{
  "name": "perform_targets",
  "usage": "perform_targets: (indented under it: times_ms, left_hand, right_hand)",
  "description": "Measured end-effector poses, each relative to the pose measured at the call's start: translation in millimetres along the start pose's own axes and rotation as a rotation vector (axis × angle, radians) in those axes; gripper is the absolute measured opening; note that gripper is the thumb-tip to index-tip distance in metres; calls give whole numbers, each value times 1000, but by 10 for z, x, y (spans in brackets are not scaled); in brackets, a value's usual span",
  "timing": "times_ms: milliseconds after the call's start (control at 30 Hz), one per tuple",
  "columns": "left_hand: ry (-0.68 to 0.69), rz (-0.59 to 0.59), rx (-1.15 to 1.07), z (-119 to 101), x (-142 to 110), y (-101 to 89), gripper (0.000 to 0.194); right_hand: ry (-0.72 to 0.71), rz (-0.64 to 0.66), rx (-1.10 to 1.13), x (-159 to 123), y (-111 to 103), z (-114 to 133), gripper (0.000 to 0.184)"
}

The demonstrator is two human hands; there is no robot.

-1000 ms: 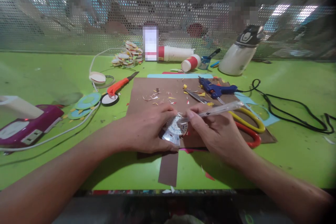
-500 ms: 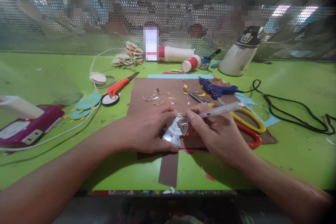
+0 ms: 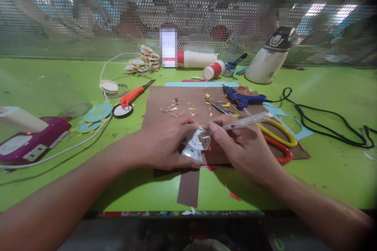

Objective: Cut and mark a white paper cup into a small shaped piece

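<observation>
My left hand [image 3: 165,141] is closed at the edge of a small round white dial with printed markings [image 3: 198,141], its fingers above and its thumb below. A shiny, clear, fan-shaped part [image 3: 191,153] of this piece lies near the thumb. My right hand [image 3: 244,141] pinches a clear pen [image 3: 250,120], slanted with its tip end over the dial. Beneath both hands lies a brown sheet [image 3: 159,100] strewn with paper scraps. A brown strip [image 3: 188,190] sticks out below my left thumb.
Scissors with yellow and red handles [image 3: 284,157] lie beside my right hand. Behind them rests a blue glue gun [image 3: 244,98] with a black cord. An orange-handled knife [image 3: 132,95], paper cups [image 3: 214,70], a kettle [image 3: 266,62] and a purple power strip [image 3: 44,137] surround the sheet.
</observation>
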State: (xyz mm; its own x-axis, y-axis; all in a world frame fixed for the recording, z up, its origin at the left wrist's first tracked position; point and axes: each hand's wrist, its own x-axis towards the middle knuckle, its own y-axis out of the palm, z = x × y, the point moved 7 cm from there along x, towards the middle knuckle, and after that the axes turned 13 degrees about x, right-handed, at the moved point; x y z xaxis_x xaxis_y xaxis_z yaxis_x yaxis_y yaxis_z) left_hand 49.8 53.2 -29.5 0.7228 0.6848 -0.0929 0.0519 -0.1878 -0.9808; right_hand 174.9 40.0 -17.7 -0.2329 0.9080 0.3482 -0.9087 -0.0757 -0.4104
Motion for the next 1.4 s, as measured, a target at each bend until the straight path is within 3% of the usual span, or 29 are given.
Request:
perform_targets:
  times_ms: [1400]
  left_hand:
    - [32, -58, -26, -11, -9, -14, 47]
  right_hand:
    - [24, -6, -9, -5, -10, -10, 24]
